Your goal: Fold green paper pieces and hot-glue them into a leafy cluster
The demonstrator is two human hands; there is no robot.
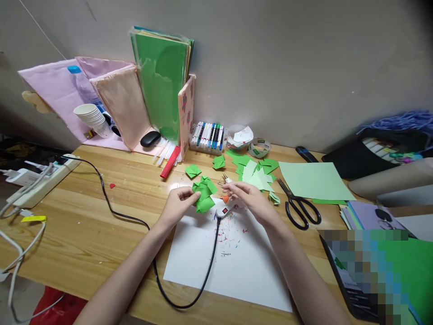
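My left hand (181,203) pinches a green folded paper piece (204,194) made of several joined parts. My right hand (248,198) is over the glue gun (223,211), its fingers stretched out toward the left. Whether those fingertips touch the gun is hard to see. The glue gun is white with an orange trigger, a red switch and a black cord. Beneath it lies a white paper sheet (233,271) with coloured marks. Beyond my hands are two small green folded pieces (193,171) and a pile of light green folded paper (257,176).
Black scissors (299,207) and a pale green sheet (316,180) lie to the right. A tablet (348,280) is at the lower right. Markers (208,135), rolls of tape (259,147) and a folder rack (117,108) line the wall. A power strip (40,180) stands left.
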